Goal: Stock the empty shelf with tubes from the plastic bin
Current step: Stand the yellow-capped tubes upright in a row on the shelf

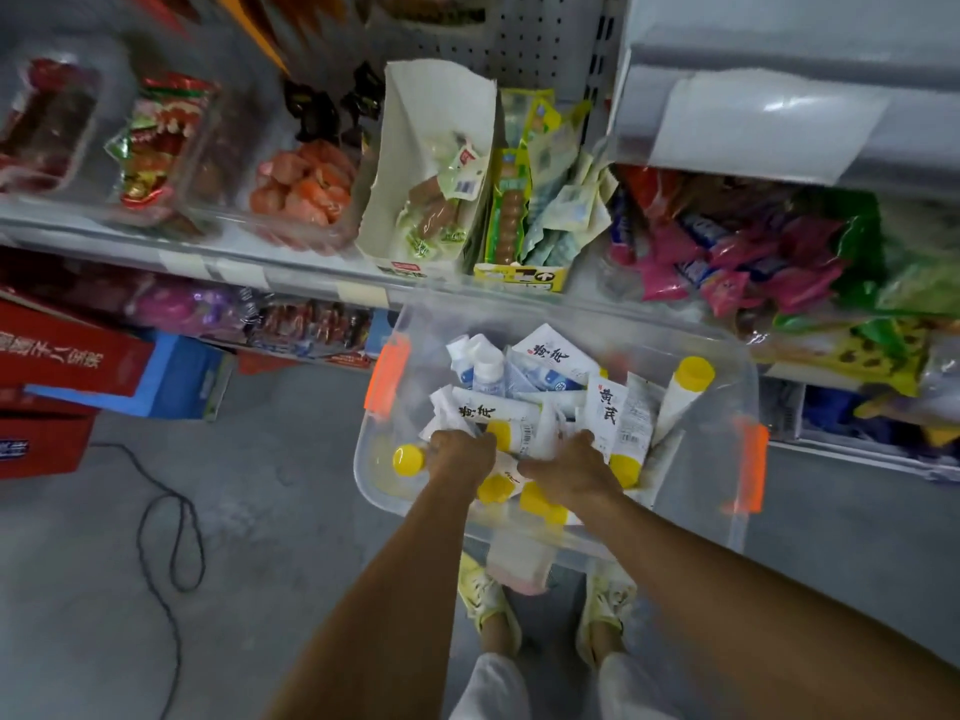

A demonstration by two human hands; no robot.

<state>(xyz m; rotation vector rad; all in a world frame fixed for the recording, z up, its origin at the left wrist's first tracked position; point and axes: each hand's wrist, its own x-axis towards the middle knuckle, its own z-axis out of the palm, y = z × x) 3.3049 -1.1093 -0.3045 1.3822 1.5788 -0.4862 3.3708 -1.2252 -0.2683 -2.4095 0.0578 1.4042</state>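
Head view: both hands curled among bin tubes.

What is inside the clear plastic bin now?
The bin holds many white tubes with yellow caps; both hands, left and right, reach in. Tubes beneath the hands are covered.

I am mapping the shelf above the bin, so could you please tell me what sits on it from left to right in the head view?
Clear tray of red-wrapped snacks → clear tub of orange packets → open white carton of sausages → yellow carton → pink packets.
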